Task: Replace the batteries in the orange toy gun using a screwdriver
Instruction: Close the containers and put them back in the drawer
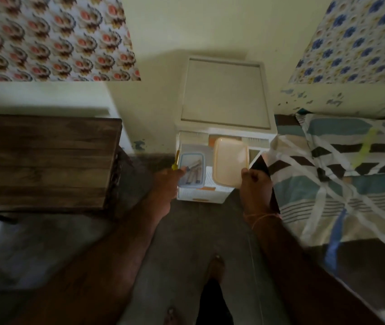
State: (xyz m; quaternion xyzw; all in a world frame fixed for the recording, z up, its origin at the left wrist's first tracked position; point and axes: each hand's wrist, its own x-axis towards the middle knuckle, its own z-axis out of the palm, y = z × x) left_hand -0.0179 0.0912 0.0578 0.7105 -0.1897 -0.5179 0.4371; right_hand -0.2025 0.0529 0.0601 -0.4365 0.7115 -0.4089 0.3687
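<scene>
Bedroom floor, white drawer unit (225,90) between wooden table (43,158) and bed (341,172). Your left hand (166,179) pinches yellow screwdriver (176,160) against clear box (191,170); right hand (256,181) grips beige lid (230,160). Toy gun unseen.

No text, label, brand, number or sign can be read anywhere in the frame; the printed faces of the white open drawer (200,195) at centre are too blurred to make out.
</scene>
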